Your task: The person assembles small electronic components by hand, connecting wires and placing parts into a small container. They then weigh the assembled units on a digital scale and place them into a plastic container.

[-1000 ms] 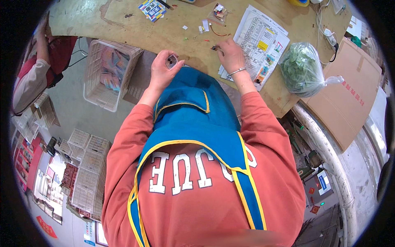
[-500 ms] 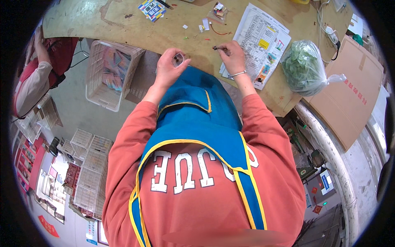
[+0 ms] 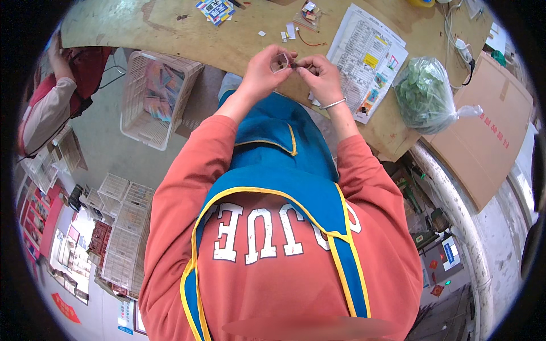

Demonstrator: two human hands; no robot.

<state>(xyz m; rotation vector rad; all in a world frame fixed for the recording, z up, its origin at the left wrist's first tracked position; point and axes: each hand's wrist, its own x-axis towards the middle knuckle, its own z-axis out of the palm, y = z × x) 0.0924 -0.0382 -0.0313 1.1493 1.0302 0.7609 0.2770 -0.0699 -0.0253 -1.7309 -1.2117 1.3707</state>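
Note:
My left hand [image 3: 265, 73] is closed around a small clear plastic case [image 3: 279, 62] with dark bits visible inside it. Close against it, the fingers of my right hand [image 3: 322, 80] pinch a small dark piece [image 3: 294, 65], whose exact kind is too small to make out. The two hands meet just over the table's near edge. Beyond them on the wooden table [image 3: 239, 42] lie a thin red wire [image 3: 310, 40], small white pieces [image 3: 290, 30] and a little clear bag of parts [image 3: 307, 15]. Printed sheets [image 3: 364, 62] lie beside my right hand.
A clear bag of green leaves [image 3: 424, 91] sits at the table's right, near a power strip [image 3: 463, 50] and a large cardboard sheet [image 3: 483, 125]. A plastic crate [image 3: 132, 108] holding colourful packets stands left. Another person's arm [image 3: 57, 105] shows at far left.
My left hand has moved right and slightly up with the clear case, so it now meets my right hand. The right hand has barely shifted and still pinches the dark piece.

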